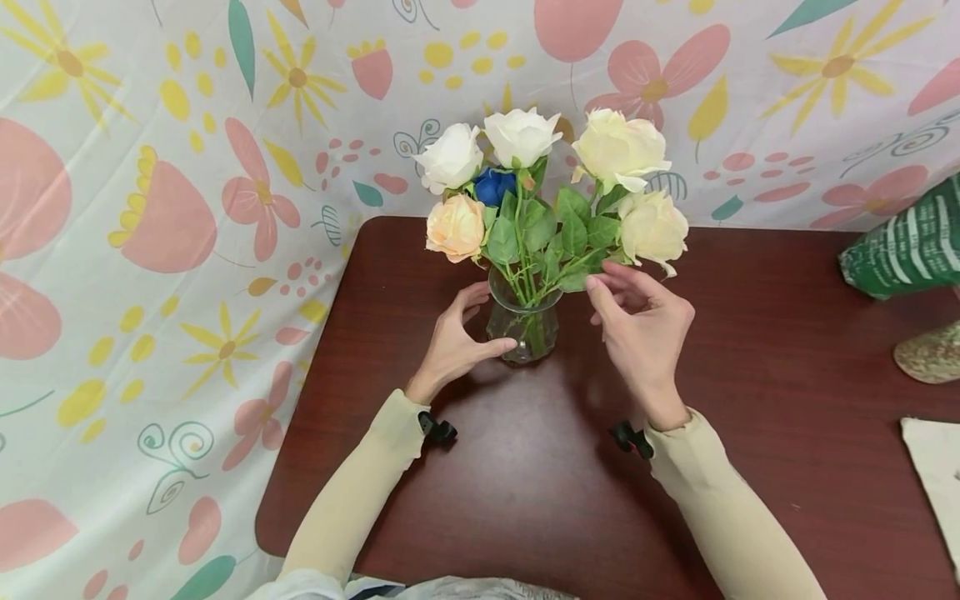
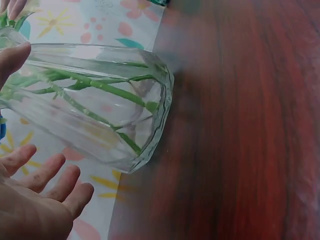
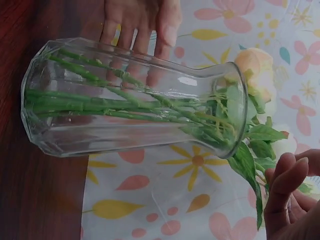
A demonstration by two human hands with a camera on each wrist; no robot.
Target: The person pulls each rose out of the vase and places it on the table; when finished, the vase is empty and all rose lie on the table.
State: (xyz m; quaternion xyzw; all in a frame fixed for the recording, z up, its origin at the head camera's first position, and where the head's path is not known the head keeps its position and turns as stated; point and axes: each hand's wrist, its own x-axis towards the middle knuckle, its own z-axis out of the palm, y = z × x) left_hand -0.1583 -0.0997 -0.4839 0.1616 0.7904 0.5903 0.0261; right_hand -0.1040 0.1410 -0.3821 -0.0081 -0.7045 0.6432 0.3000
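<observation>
A clear glass vase [image 1: 546, 333] stands upright on the table, holding artificial roses whose green stems [image 3: 90, 104] cross inside it. My left hand [image 1: 457, 342] is held around the vase's left side, thumb in front and fingers behind, spread and fairly straight. In the left wrist view those fingers [image 2: 67, 182] are apart from the glass. To the right of the rim, my right hand [image 1: 648, 329] pinches at the stem and leaves below the lower cream rose [image 1: 652, 229]. Another cream rose [image 1: 621, 150], white roses [image 1: 521, 136], a blue rose [image 1: 495, 187] and a peach rose [image 1: 455, 227] complete the bunch.
A patterned cloth [image 1: 225, 350] hangs behind and left of the brown table [image 1: 750, 375]. At the right edge lie a green printed package [image 1: 900, 242], a speckled rounded object [image 1: 930, 354] and a pale flat sheet [image 1: 933, 475].
</observation>
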